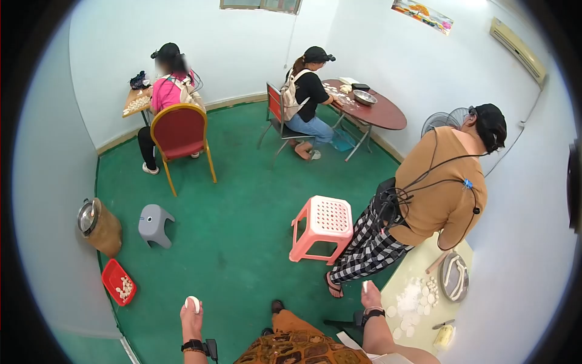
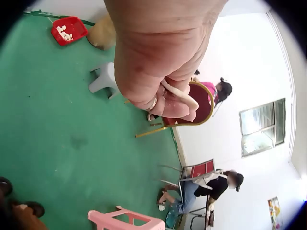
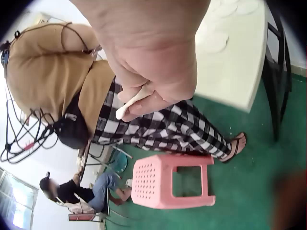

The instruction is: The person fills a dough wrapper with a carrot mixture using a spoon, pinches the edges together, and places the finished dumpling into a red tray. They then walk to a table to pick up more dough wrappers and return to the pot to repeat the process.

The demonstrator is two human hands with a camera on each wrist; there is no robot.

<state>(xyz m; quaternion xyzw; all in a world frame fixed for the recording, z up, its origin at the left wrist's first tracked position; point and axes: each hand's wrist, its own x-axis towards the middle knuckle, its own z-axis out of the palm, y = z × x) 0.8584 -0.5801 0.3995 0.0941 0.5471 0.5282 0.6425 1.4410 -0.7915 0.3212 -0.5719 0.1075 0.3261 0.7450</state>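
Two dough pieces, one per hand. Left hand [image 1: 191, 316] below and left of the pink stool [image 1: 324, 223], fingers curled round the round dough piece [image 1: 193, 303], broad face up. Right hand [image 1: 370, 297] below and right of the stool, pinching the thin dough piece [image 1: 365, 284], long axis upright. Closer to the tabletop [image 1: 418, 261] right of the stool: the right hand. Flat rounds [image 1: 424, 297] there, too small to count. One stool.

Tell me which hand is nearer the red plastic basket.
Left. The left hand, pinching white dough, hangs just right of the red plastic basket; the right hand is farther, beside the pale table.
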